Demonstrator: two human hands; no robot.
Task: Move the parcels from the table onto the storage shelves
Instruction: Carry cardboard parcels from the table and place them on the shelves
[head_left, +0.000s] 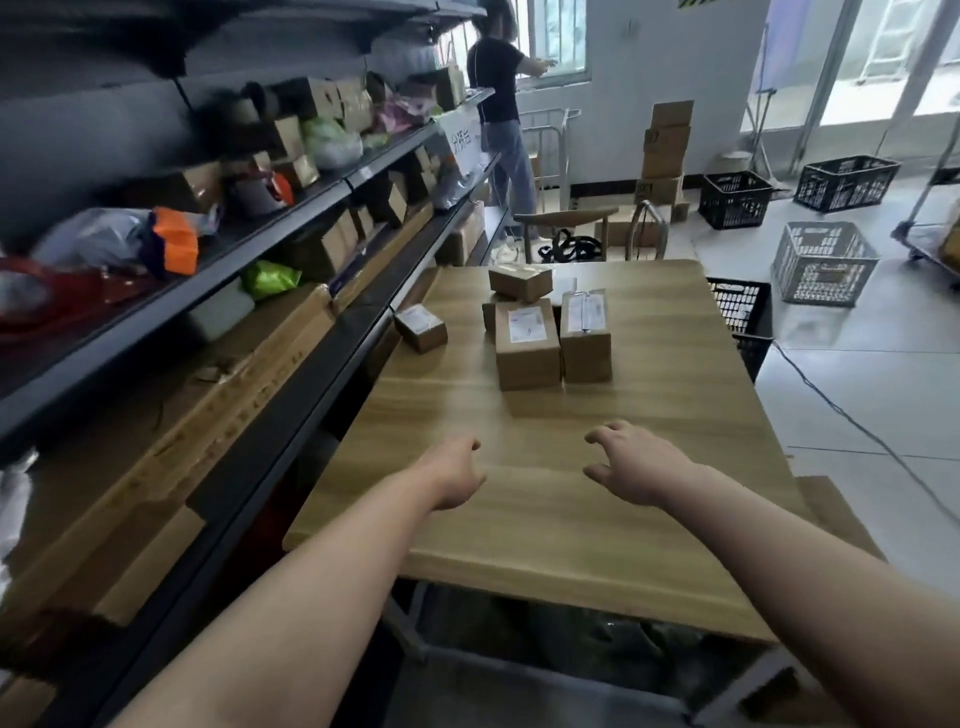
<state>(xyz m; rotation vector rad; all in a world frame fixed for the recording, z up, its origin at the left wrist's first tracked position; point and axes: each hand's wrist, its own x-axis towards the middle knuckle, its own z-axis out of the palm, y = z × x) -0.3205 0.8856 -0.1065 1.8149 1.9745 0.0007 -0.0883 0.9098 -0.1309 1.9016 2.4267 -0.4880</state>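
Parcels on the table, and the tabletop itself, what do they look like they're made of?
Parcels: brown cardboard by the look, matte, with folded box edges and white paper labels stuck on top. Tabletop: pale wood grain in long streaks with a slight sheen; probably laminate or veneer, though solid wood cannot be ruled out.

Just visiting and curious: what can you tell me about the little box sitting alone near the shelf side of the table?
The small box is plain brown cardboard, closed, with a white printed label on top, too small to read. It lies flat on the wooden table, turned askew to its edge, close to the side by the shelves. It sits apart from the other parcels; only the table touches it.
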